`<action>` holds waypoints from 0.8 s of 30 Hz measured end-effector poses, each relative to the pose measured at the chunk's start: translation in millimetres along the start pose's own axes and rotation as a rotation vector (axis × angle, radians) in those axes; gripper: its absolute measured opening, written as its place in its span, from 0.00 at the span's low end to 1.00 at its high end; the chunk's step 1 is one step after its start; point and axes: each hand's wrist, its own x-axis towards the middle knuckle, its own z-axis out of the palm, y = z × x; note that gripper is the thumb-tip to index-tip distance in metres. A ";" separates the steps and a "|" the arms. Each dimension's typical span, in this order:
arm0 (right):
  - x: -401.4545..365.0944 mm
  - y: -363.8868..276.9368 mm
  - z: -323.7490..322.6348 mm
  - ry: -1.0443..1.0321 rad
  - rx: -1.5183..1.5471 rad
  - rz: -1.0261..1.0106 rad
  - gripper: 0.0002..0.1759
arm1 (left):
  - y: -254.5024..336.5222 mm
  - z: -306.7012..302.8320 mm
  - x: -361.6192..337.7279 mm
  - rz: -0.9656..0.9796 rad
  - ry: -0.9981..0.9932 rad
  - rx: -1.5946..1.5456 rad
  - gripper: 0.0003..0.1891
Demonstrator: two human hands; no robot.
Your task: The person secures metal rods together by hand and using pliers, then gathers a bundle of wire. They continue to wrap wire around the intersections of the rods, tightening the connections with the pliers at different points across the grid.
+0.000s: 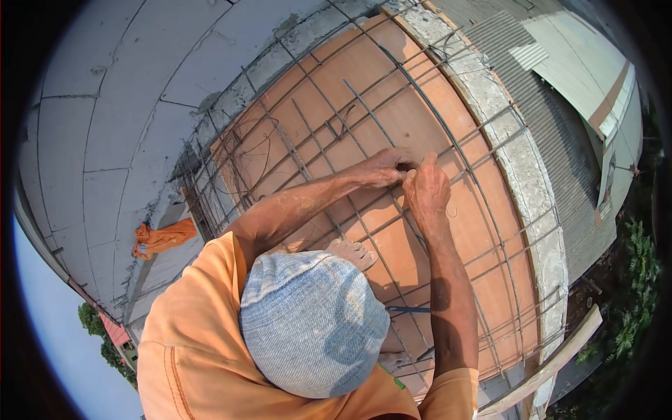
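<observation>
My left hand (388, 168) reaches in from the left, its fingers curled and pinched close to the fingertips of my right hand (427, 187). The right hand is closed too, with thumb and fingers pressed together. Whatever lies between the fingers is too small or hidden to name. Both hands are just above a grid of steel reinforcing bars (375, 115), near a crossing of bars. Orange-brown boards (448, 269) lie under the grid. By my right forearm a thin blue rod-like thing (409, 309) shows, partly hidden.
A bare foot (355, 253) stands among the bars below my left arm. Loose thin wire (255, 150) tangles at the left. A rough concrete edge (542, 231) borders the right, beyond it corrugated roofing (553, 126). An orange cloth (168, 236) hangs by the block wall (133, 84).
</observation>
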 end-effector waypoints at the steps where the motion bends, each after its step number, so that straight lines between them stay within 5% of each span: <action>1: -2.0 1.3 0.6 0.014 -0.008 -0.037 0.12 | -1.9 -3.3 3.3 0.027 -0.074 0.031 0.16; 4: -5.8 3.9 -4.9 0.011 -0.014 -0.048 0.12 | -7.3 -6.7 6.5 0.053 -0.207 -0.005 0.18; 7: -7.6 2.3 -1.6 -0.002 -0.033 -0.014 0.13 | -24.1 -16.5 17.0 0.277 -0.429 -0.147 0.38; 11: -8.6 -4.1 -0.9 0.030 -0.020 -0.046 0.13 | -48.4 -12.5 22.4 0.259 -0.413 -0.304 0.46; 14: -6.2 0.3 0.0 0.034 -0.008 -0.040 0.13 | -31.2 -12.5 24.5 0.307 -0.430 -0.330 0.36; 17: 0.0 16.6 -0.9 0.014 0.068 -0.131 0.14 | -20.5 -7.2 21.3 0.098 -0.325 -0.130 0.11; 20: 2.9 24.9 -13.2 -0.150 -0.028 -0.246 0.21 | -0.2 -7.3 15.2 -0.078 -0.315 -0.234 0.10; 22: -16.1 27.1 -47.2 0.097 -0.032 -0.552 0.27 | -8.6 0.8 14.0 -0.084 -0.309 -0.238 0.10; 24: -40.8 20.9 -96.5 -0.117 0.342 -0.457 0.28 | -6.7 -3.4 16.8 -0.078 -0.274 -0.206 0.09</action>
